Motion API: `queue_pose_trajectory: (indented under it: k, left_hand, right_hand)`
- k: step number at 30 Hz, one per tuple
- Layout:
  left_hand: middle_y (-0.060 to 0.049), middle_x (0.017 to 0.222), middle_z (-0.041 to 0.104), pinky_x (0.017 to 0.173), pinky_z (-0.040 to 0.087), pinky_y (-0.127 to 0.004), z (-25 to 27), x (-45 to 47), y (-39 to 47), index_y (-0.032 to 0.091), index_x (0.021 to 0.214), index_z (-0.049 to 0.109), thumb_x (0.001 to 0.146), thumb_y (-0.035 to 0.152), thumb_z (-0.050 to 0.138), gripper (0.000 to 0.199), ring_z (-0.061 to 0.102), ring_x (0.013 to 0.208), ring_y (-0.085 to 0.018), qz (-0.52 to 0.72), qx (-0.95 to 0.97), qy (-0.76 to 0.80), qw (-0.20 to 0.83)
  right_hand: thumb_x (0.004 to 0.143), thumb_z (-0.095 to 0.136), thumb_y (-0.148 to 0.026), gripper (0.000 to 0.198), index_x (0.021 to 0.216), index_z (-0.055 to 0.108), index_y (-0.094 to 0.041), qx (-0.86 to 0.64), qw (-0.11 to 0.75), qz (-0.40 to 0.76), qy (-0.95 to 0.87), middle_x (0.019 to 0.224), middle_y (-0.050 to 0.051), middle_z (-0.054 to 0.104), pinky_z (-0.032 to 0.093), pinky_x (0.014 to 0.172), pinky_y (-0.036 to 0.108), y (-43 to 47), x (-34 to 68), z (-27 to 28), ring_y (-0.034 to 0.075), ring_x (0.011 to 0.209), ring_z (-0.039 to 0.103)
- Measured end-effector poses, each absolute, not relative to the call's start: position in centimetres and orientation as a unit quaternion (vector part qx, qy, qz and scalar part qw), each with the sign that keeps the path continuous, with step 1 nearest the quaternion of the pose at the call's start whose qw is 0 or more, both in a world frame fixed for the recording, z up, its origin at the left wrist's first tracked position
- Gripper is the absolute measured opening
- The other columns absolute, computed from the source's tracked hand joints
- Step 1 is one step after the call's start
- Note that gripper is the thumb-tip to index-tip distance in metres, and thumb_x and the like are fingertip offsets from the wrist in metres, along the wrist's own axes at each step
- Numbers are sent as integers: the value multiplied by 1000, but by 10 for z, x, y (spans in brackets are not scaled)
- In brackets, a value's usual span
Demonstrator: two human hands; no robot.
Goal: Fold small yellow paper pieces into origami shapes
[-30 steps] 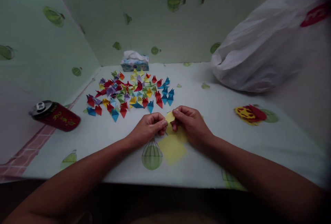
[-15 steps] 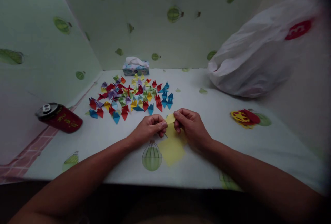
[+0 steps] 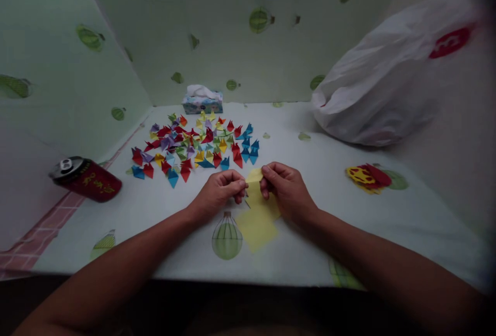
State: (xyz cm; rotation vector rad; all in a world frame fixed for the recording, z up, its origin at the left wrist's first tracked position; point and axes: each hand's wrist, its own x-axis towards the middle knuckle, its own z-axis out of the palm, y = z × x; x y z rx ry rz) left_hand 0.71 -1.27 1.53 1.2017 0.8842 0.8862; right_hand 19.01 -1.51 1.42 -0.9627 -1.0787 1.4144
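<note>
A small piece of folded yellow paper (image 3: pixel 254 176) is held up between my two hands. My left hand (image 3: pixel 221 190) is closed in a pinch at the paper's left edge, its other fingers curled under. The thumb and fingers of my right hand (image 3: pixel 290 190) pinch the right side of the same piece. Below them, flat yellow paper sheets (image 3: pixel 257 230) lie on the table, partly covered by my right hand. A thin dark line shows beside my left fingertips; I cannot make out what it is.
Many small folded paper birds (image 3: pixel 186 173) in several colours spread beyond my hands. A tissue box (image 3: pixel 203 102) stands behind them. At the left a red can (image 3: pixel 87 178) appears tilted. A white plastic bag (image 3: pixel 372 88) and red and yellow cutouts (image 3: pixel 366 177) are at the right.
My left hand has shifted slightly left and away from my right, and more of the yellow paper shows between them. The view has moved a little. My right hand has barely moved.
</note>
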Motion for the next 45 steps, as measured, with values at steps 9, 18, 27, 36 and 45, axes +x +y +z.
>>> queue_pose_trajectory:
  k: [9, 18, 27, 36, 45]
  left_hand:
    - [0, 74, 64, 61, 44, -22, 12, 7, -13, 15, 86, 63, 86, 33, 63, 18, 57, 61, -9, 393, 509, 378, 666]
    - [5, 57, 54, 48, 32, -20, 16, 10, -17, 17, 73, 54, 82, 42, 69, 31, 42, 47, -6, 355, 547, 422, 630]
    - [-4, 91, 62, 75, 49, -30, 13, 5, -16, 18, 99, 61, 87, 29, 69, 19, 59, 82, -16, 474, 759, 407, 182]
    - [-2, 82, 67, 71, 53, -27, 7, 13, -22, 18, 90, 62, 89, 23, 67, 7, 65, 74, -14, 431, 775, 386, 253]
    - [1, 75, 66, 68, 54, -25, 17, 15, -22, 16, 82, 60, 71, 34, 81, 30, 65, 67, -11, 479, 484, 442, 584]
  right_hand:
    - [90, 66, -38, 32, 68, 57, -16, -410, 520, 545, -515, 59, -3, 59, 41, 49, 21, -16, 192, 14, 6, 46, 51]
    - [90, 65, -39, 32, 68, 58, -16, -407, 498, 543, -540, 60, -2, 61, 43, 49, 22, -19, 191, 16, 7, 46, 54]
    - [89, 63, -42, 36, 65, 55, -17, -471, 475, 490, -559, 56, -2, 59, 39, 47, 23, -16, 193, 18, 8, 44, 51]
    - [95, 54, -43, 37, 69, 54, -17, -407, 416, 561, -589, 56, -4, 54, 38, 53, 24, -25, 190, 18, 9, 50, 48]
    - [84, 69, -34, 22, 83, 52, -20, -409, 420, 575, -571, 62, -7, 52, 36, 48, 23, -21, 187, 15, 9, 50, 48]
